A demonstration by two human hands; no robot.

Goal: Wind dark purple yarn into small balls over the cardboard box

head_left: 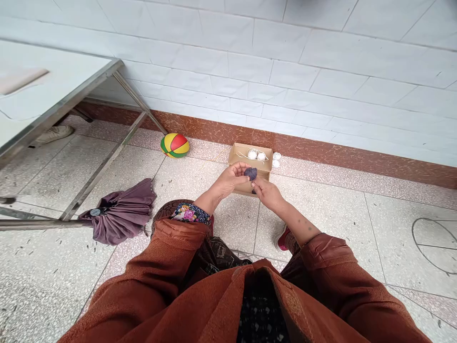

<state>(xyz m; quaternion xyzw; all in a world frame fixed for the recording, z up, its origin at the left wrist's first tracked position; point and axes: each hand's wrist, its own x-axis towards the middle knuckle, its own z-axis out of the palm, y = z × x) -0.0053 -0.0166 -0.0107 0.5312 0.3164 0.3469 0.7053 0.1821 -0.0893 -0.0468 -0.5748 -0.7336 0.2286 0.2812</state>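
Observation:
A small dark purple-grey ball of yarn (251, 173) sits between the fingertips of my left hand (233, 181), which is closed on it. At the ball's lower right, my right hand (268, 193) has its thumb and fingers pinched together; whatever is in that pinch is too small to make out. Both hands are above an open cardboard box (233, 155) on the floor. White balls of string (257, 155) with loose strands lie in its far part. Something dark shows just under my right fingers, partly hidden.
More white balls (276, 159) lie right of the box by the tiled wall (271, 71). A colourful ball (175, 145) rests near the leg of a metal-framed table (117, 66). A folded purple umbrella (124, 212) lies at left, a wire ring (414, 233) at right. Under the table a shoe (55, 134) shows.

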